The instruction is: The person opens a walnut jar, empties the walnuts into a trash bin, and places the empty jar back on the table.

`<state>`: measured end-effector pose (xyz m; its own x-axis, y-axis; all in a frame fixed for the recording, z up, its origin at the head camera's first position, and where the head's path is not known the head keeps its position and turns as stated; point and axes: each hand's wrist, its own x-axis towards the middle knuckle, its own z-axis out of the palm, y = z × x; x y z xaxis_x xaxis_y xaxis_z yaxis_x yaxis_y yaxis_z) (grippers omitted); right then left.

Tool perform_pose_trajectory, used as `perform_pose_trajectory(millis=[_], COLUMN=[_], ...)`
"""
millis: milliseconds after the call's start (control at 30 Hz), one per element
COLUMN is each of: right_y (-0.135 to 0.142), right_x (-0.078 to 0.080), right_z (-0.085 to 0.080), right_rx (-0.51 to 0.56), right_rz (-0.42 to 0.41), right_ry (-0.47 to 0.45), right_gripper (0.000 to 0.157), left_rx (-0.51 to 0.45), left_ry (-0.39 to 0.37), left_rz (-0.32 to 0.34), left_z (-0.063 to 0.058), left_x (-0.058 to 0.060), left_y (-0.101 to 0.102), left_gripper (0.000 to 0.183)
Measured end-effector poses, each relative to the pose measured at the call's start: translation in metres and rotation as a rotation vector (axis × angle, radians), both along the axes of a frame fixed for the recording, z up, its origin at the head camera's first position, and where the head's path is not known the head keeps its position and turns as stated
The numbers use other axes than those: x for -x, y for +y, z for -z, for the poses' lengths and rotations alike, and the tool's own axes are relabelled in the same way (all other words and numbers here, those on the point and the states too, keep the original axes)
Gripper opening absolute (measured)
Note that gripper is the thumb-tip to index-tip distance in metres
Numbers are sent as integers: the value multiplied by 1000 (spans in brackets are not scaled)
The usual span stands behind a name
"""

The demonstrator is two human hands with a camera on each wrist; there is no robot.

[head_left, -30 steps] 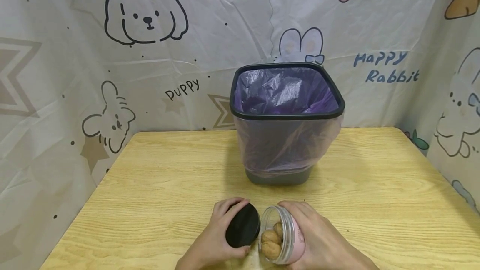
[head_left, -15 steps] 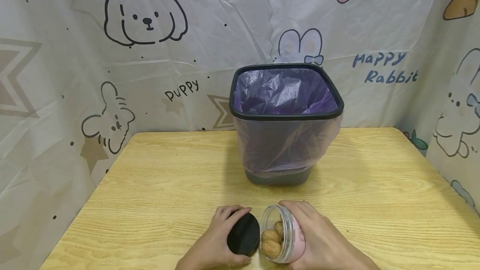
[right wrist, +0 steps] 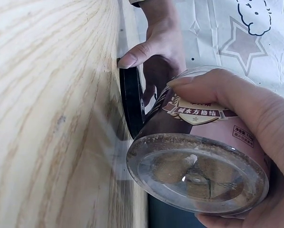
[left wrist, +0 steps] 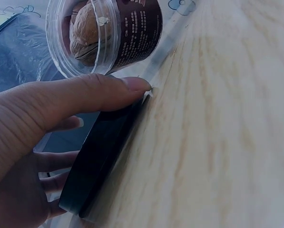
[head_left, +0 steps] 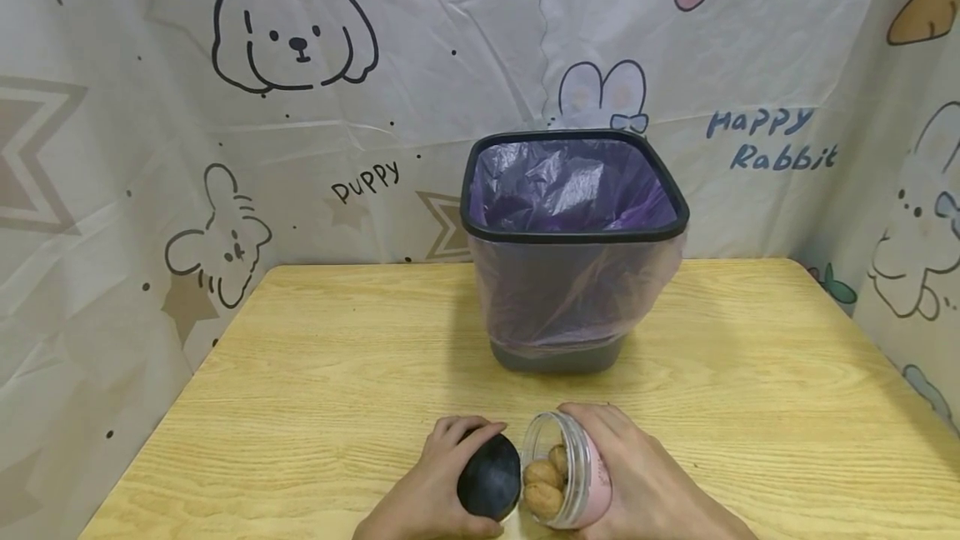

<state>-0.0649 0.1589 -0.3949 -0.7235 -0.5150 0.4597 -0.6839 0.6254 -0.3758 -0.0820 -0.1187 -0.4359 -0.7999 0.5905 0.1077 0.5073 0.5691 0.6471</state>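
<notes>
My left hand (head_left: 431,482) grips a round black jar lid (head_left: 489,477) by its edge, thumb on the near side and fingers on the far side. In the left wrist view the lid (left wrist: 103,152) stands tilted, its lower edge right at the tabletop. Beside it, my right hand (head_left: 633,473) holds a clear plastic jar (head_left: 573,473) with a pink and brown label, tipped so the open mouth faces the lid. Several walnuts (head_left: 543,486) lie inside the jar near its mouth. The right wrist view shows the jar's clear base (right wrist: 199,173), with the thumb across its side.
A grey trash bin (head_left: 555,298) lined with a purple bag stands on the wooden table (head_left: 337,340), beyond both hands. Behind the table hangs a pale cloth (head_left: 450,15) printed with cartoon animals, which also runs along the left and right sides.
My left hand has shifted slightly toward me and to the right, and the lid has changed its tilt. The right hand and the jar stay nearly still.
</notes>
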Motion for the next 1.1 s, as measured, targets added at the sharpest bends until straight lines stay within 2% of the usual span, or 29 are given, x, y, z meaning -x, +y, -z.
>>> perform_pose_trajectory(millis=[300,467,633,867,1100], right_y=[0,0,0,0,-1], right_x=[0,0,-1,0,0], right_z=[1,1,0,-2,-5], right_rx=[0,0,-3,-9,1], right_rz=[5,5,12,24,53], right_ry=[-39,-27,-31,-50,-31], right_gripper=[100,99,99,103,103], left_rx=[1,5,1,-17,-23], left_ry=[-1,0,-1,-55,-54], left_rz=[16,33,42,37,36], left_z=[4,4,3,-1,-6], left_x=[1,1,1,1,1], left_y=[-1,-1,0,0,2], left_gripper=[92,93,94,91,91])
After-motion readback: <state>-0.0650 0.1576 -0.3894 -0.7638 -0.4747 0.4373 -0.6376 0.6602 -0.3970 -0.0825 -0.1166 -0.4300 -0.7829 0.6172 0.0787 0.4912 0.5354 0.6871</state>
